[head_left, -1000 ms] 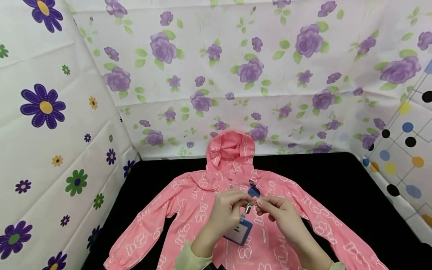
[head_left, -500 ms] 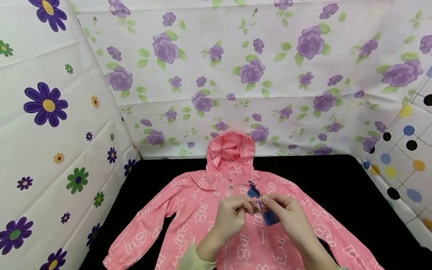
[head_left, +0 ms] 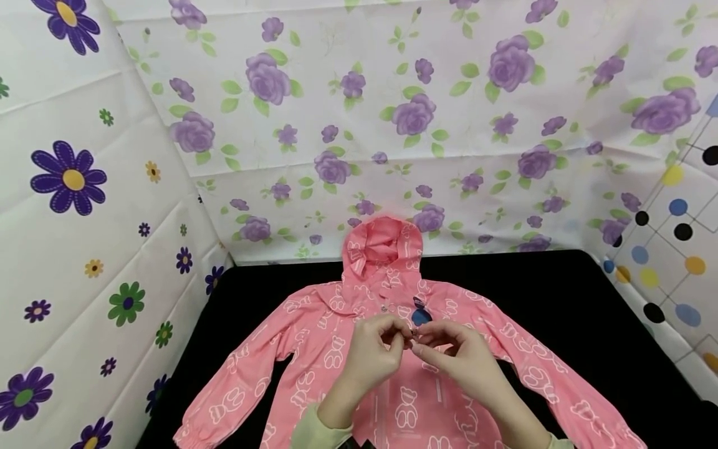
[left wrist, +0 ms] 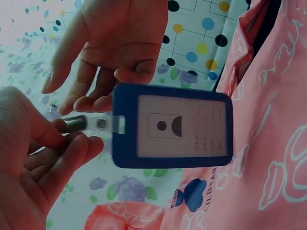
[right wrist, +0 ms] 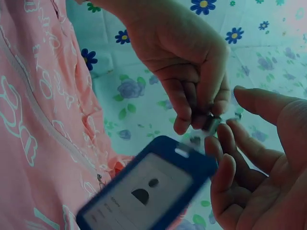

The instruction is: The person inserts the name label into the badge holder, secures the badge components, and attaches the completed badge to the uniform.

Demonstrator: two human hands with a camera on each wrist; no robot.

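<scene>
My left hand (head_left: 373, 352) pinches the metal clip (left wrist: 76, 124) of a badge holder between thumb and fingers. The holder (left wrist: 125, 158) has a blue frame and a white card with a printed figure. A clear strap (left wrist: 101, 123) joins it to the clip, and it dangles in the air in both wrist views. From the head the hands hide it. My right hand (head_left: 457, 352) is beside the clip, fingers loosely bent and fingertips close to it, its thumb standing apart in the right wrist view. Beneath both hands a pink hooded jacket (head_left: 406, 405) with white bear outlines lies spread out.
The jacket lies on a black table (head_left: 269, 284), its sleeves reaching out to both sides. A blue print (head_left: 421, 315) marks its chest. Flowered cloth (head_left: 359, 125) hangs behind, daisy-patterned cloth (head_left: 123, 206) at left and dotted cloth (head_left: 662, 249) at right.
The badge holder swung from left to right below the hands and is now out of sight in the head view. My right thumb and fingers have spread from their earlier pinch.
</scene>
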